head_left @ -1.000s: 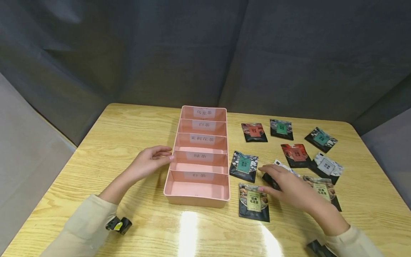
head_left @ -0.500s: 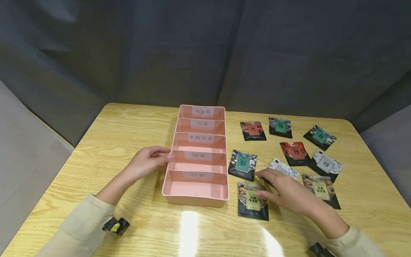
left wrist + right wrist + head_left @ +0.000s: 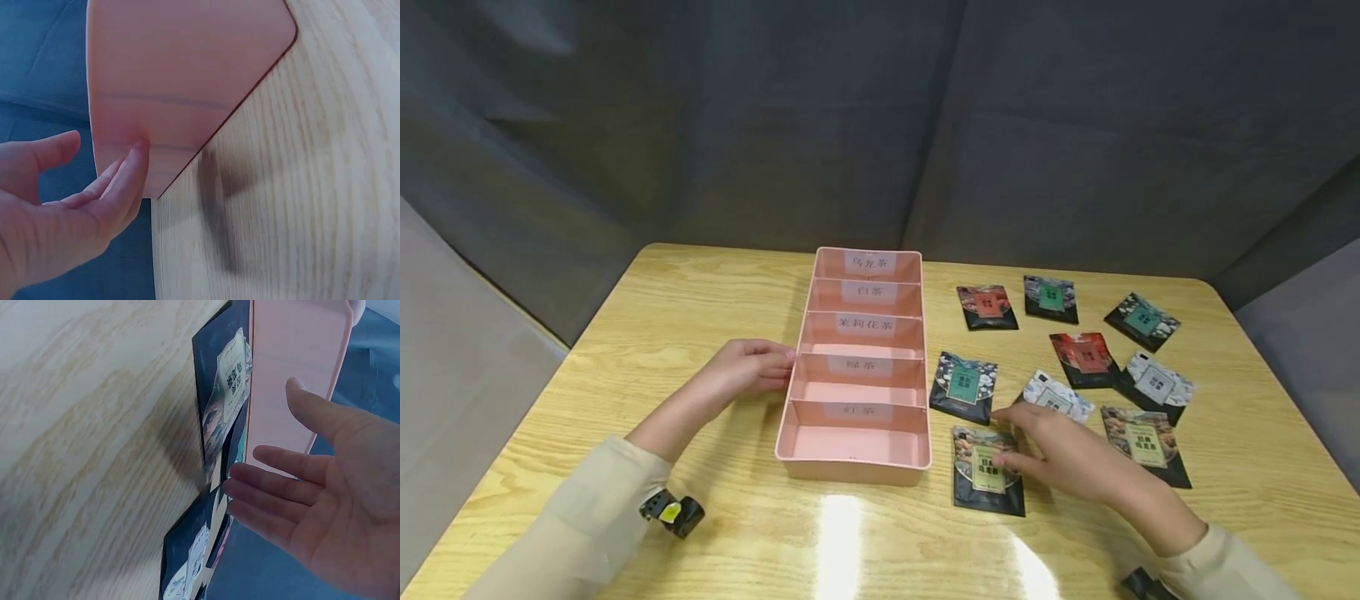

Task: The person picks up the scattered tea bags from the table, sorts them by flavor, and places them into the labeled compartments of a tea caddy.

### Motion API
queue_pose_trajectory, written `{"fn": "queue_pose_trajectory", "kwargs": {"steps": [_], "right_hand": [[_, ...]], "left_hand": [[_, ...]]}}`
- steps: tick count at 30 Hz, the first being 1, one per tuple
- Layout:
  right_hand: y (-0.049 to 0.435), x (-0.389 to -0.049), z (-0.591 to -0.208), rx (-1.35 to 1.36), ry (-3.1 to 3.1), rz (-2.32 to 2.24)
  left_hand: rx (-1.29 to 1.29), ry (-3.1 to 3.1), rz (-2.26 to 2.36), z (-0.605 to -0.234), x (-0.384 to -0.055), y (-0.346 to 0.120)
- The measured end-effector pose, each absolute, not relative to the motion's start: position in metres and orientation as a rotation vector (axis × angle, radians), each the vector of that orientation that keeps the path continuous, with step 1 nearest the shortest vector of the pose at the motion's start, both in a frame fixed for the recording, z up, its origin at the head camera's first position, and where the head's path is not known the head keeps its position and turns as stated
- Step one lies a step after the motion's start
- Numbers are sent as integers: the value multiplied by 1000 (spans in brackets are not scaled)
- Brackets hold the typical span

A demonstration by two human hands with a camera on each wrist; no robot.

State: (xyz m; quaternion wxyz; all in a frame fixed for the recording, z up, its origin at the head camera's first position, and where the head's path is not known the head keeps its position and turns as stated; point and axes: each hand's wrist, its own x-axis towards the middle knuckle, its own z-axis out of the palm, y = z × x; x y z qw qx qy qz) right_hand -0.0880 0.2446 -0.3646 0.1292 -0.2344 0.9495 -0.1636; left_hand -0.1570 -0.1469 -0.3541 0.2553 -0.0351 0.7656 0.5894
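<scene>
A pink box [image 3: 853,472] with several labelled compartments stands on the table. My left hand [image 3: 741,371] is at its left side; in the left wrist view, the extended fingertips [image 3: 141,150] meet the outer wall. To the right of the box, my right hand [image 3: 1067,454] hovers low over the sachets with thumb and fingers spread, nothing between them. Under the thumb lies a black tea sachet with a yellow-green label [image 3: 987,492]. Beyond the fingertips is a teal-labelled sachet [image 3: 964,385]. A white-patterned sachet [image 3: 1056,396] is partly hidden behind this hand.
More tea sachets lie to the right: a red one [image 3: 1084,360], a white-labelled one [image 3: 1156,385] overlapping it, and another yellow-green one [image 3: 1146,446]. Along the back are a red-labelled sachet [image 3: 987,307] and two green-labelled ones. A dark curtain [image 3: 880,125] hangs behind the table.
My right hand has shifted slightly toward the front and left, uncovering more of the white-patterned sachet. My left hand stays by the box, its thumb now lower against the side.
</scene>
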Motion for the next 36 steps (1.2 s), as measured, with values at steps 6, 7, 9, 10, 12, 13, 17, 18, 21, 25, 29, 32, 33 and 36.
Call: {"fn": "queue_pose_trajectory", "kwargs": {"steps": [6,7,9,10,12,13,17,18,21,25,29,32,33,36], "right_hand": [[243,-86,-368,-706,2795,-455],[242,-86,-368,-706,2796,-450],[241,-86,-369,-702,2803,-437],[241,-85,-370,-701,2805,-432],[240,-85,-371,-702,2808,-426],[239,-85,-371,-703,2812,-425],[238,-84,-374,-728,2821,-409],[238,-84,-375,-734,2823,-403],[238,-85,-377,-753,2837,-378],[237,-85,-380,-772,2841,-369],[237,-85,-381,-765,2845,-354],[237,-84,-382,-761,2851,-351],[237,-84,-382,-765,2856,-351],[236,-84,-383,-783,2870,-345]], "left_hand": [[-150,2001,1578,-354,-164,-147],[-154,1993,1575,-354,-165,-147],[-162,1982,1573,-354,-166,-148],[-164,1976,1578,-354,-166,-148],[-159,1974,1579,-355,-167,-148],[-153,1976,1577,-355,-167,-148],[-127,1989,1557,-354,-168,-148],[-120,1993,1549,-354,-168,-147],[-108,2005,1530,-353,-169,-147],[-99,2017,1510,-353,-169,-147],[-98,2015,1514,-354,-169,-147],[-101,2014,1519,-356,-169,-147],[-104,2013,1522,-356,-169,-147],[-104,2018,1519,-357,-169,-148]]}}
